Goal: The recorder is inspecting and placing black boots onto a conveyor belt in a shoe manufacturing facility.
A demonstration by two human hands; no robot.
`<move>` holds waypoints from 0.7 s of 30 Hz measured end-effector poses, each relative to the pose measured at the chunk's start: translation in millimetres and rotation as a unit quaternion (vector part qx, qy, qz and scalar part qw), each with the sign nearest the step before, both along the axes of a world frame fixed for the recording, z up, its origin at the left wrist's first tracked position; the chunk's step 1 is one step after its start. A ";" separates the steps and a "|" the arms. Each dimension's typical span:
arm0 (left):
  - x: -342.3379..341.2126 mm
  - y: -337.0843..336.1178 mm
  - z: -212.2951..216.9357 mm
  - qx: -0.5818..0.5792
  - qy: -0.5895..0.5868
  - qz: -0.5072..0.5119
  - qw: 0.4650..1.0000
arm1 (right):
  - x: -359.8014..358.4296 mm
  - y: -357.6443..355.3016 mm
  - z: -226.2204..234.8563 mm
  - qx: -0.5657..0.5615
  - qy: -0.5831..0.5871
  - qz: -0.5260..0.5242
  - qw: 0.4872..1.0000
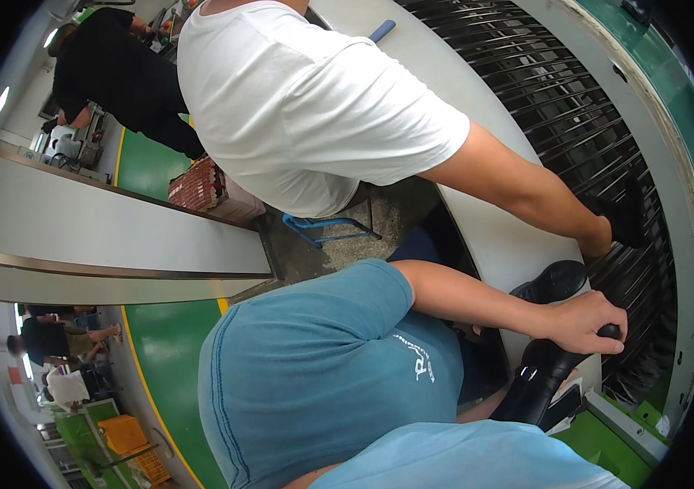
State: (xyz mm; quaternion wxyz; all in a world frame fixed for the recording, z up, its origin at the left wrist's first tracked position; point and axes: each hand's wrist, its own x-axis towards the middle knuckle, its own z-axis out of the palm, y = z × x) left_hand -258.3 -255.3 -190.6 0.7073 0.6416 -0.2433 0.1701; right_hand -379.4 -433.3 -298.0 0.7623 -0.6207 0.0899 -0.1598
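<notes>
A tall black boot with a silver buckle on its strap lies slanted at the lower right. My left hand is closed around its front end, and a rounded black tip shows past the fingers. Only a short stretch of my right forearm shows, between my blue shirt and the boot. The right hand is hidden behind the boot and sleeve. Just beyond my left wrist, another black shoe rests on the pale worktop. Beside the boot lies a dark flat thing, its kind unclear.
A roller conveyor runs along the right under a curved frame. At my left, a co-worker in white reaches over it, hand on something black. A blue-handled tool lies on the worktop. Behind are a blue stool and pale partition.
</notes>
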 end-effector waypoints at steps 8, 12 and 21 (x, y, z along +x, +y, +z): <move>4.8 -13.3 -9.3 0.022 0.022 0.012 0.999 | 1.9 -8.0 -10.9 -0.050 0.026 -0.024 0.998; 9.5 -17.6 -13.3 0.039 0.002 0.018 0.999 | 1.5 -10.0 -14.0 -0.068 0.033 -0.034 0.997; 17.2 -21.1 -21.3 0.061 0.008 -0.033 0.998 | 3.3 -10.5 -20.6 -0.107 0.042 -0.036 0.993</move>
